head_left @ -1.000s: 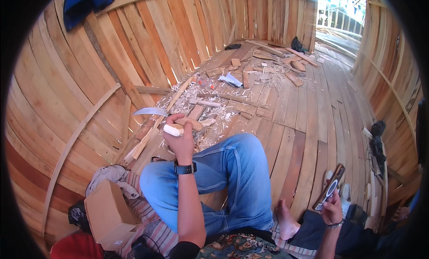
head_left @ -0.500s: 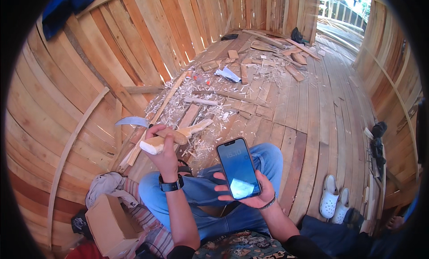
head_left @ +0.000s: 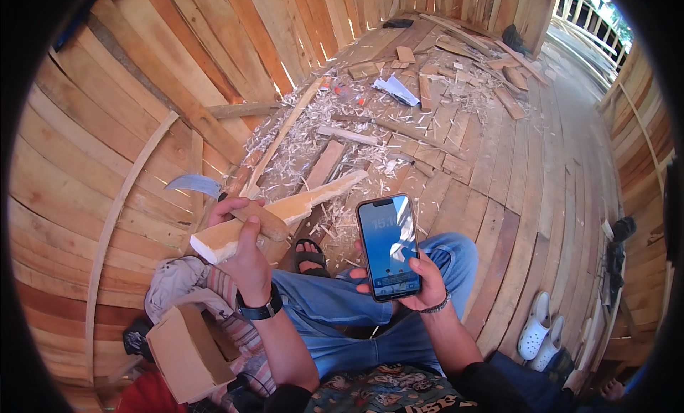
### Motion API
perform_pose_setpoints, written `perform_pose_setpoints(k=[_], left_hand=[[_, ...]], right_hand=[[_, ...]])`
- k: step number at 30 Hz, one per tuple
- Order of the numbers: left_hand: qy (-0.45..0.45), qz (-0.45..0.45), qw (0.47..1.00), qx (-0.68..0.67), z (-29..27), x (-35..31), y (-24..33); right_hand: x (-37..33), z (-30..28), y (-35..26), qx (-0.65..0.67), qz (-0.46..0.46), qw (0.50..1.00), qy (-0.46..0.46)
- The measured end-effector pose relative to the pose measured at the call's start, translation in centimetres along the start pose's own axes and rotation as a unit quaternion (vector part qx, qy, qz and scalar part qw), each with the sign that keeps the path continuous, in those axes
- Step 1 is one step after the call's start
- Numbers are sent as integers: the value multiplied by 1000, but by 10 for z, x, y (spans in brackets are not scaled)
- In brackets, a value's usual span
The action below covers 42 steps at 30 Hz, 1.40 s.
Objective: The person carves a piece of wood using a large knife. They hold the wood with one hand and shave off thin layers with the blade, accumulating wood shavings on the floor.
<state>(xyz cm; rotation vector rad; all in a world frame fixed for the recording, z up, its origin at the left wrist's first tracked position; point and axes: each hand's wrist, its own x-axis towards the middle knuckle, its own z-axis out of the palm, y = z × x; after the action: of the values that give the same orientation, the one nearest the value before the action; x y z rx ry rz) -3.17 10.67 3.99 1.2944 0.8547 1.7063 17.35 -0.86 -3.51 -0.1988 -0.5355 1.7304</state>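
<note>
My left hand (head_left: 246, 245) is closed round two things at once: a curved-blade knife (head_left: 262, 220) with a wooden handle, and a pale, partly carved piece of wood (head_left: 313, 199). The knife's blade points away to the left; the wood slants up to the right beyond the fingers. In my right hand (head_left: 429, 283) I hold a smartphone (head_left: 388, 249) upright, its lit screen facing me. The thumb lies over the right edge of the screen, and the fingers wrap behind from the left side.
Wood shavings (head_left: 285, 138) and offcuts litter the plank floor ahead. A cardboard box (head_left: 182, 352) stands at my left beside a striped cloth. White clogs (head_left: 534, 327) lie at the right. Plank walls (head_left: 92, 163) rise on both sides, with a bright doorway (head_left: 588, 21) far right.
The view has shifted, so the room appears further right and higher. My left hand appears lower and further left with the knife and wood. My right thumb has moved onto the phone's screen, now tilted differently.
</note>
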Motion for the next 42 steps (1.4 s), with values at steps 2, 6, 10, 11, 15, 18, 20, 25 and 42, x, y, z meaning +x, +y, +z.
perform_pose_setpoints(k=[2, 6, 10, 11, 15, 18, 20, 25, 42], left_hand=[[6, -2, 1000, -9, -4, 2, -2], [-8, 3, 1000, -4, -7, 1, -6], [-19, 13, 1000, -1, -18, -1, -8], [-25, 21, 999, 2, -21, -1, -9], [-31, 17, 999, -6, -24, 0, -8], [-27, 17, 999, -16, -26, -2, -20], [-36, 24, 999, -31, -26, -3, -25], [-46, 27, 997, -50, -34, -6, -28], [-42, 63, 994, 79, -43, -30, -30]], right_hand=[[6, -4, 0, -47, 6, 999, 7], [3, -14, 9, -12, 29, 999, 39], [-19, -39, 18, 19, 106, 994, 14], [-27, -47, 24, -3, 141, 990, 8], [-55, -91, 62, -43, 304, 950, -55], [-68, -125, 103, -134, 405, 901, -80], [-65, -133, 117, -232, 449, 856, -109], [-26, -120, 156, -499, 309, 765, -265], [-31, -33, 139, -592, 336, 675, -285]])
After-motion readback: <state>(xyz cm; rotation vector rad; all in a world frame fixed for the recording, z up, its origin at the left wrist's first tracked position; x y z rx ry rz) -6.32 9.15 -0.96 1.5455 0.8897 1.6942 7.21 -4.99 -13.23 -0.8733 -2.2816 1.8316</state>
